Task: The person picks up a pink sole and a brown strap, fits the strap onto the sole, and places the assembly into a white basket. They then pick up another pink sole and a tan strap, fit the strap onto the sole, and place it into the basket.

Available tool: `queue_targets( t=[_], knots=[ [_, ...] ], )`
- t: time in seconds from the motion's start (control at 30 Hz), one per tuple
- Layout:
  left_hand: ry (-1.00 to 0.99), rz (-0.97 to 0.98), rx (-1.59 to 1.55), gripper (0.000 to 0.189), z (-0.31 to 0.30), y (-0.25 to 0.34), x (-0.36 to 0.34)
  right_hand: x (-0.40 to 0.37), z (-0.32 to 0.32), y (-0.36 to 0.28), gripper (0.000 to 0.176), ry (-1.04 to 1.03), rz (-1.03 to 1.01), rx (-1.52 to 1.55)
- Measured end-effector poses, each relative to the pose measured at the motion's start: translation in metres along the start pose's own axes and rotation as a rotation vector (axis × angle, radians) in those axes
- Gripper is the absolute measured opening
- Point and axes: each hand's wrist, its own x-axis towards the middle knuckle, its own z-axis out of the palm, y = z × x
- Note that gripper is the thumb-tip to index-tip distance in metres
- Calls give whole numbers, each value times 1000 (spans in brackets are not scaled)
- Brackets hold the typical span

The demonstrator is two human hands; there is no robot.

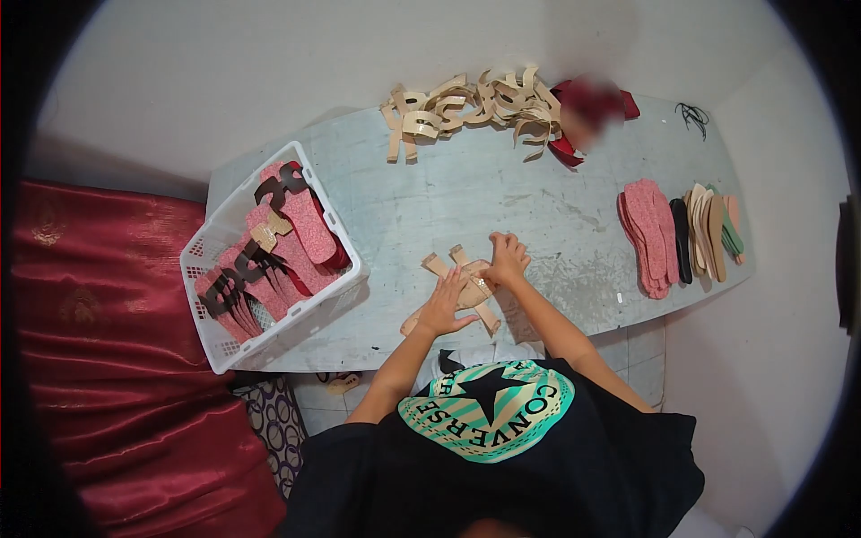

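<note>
A tan sandal piece lies on the table near its front edge, a sole with crossed strap ends sticking out. My left hand rests on it from the left, fingers stretched forward and thumb spread out. From the right, my right hand touches the piece's upper right side, its fingers apart and slightly bent. Both hands partly cover the sandal piece, so how its straps meet the sole is hard to see.
A white basket at the left holds pink patterned soles with dark and tan straps. Loose beige straps lie piled at the back beside dark red pieces. Rows of pink soles and other coloured soles stand right, below black cord.
</note>
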Motion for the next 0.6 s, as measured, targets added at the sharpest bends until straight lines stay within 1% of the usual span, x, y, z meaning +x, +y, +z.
queue_targets(
  t=[0.03, 0.07, 0.1, 0.17, 0.23, 0.3, 0.33, 0.4, 0.53, 0.6],
  knots=[
    [-36, 14, 89, 83, -1, 1, 1, -1, -3, -3, 89, 1, -2, 3],
    [-74, 29, 177, 82, -1, 2, 1, -2, -6, -5, 90, -13, 43, -1],
    [-76, 32, 180, 82, 1, 2, 2, -3, -9, -6, 91, -26, 89, -5],
    [-76, 58, 297, 78, 5, 1, 1, -5, -15, -5, 91, -23, 103, 15],
    [-77, 53, 310, 77, 6, 1, 2, -8, -12, 1, 91, -24, 117, 35],
    [-79, 44, 321, 76, 7, 2, 0, -10, -2, 10, 95, 107, 31, 33],
    [-72, 37, 317, 76, 7, 3, 0, -12, 3, 14, 95, 105, 32, 34],
    [-64, 28, 312, 76, 7, 4, 1, -19, 8, 22, 95, 161, -94, 66],
    [-50, 34, 315, 76, 7, 3, -1, -31, 8, 31, 98, 116, -87, 78],
    [-47, 39, 314, 76, 8, 4, -1, -36, -1, 32, 108, 1, -28, 66]
  ],
)
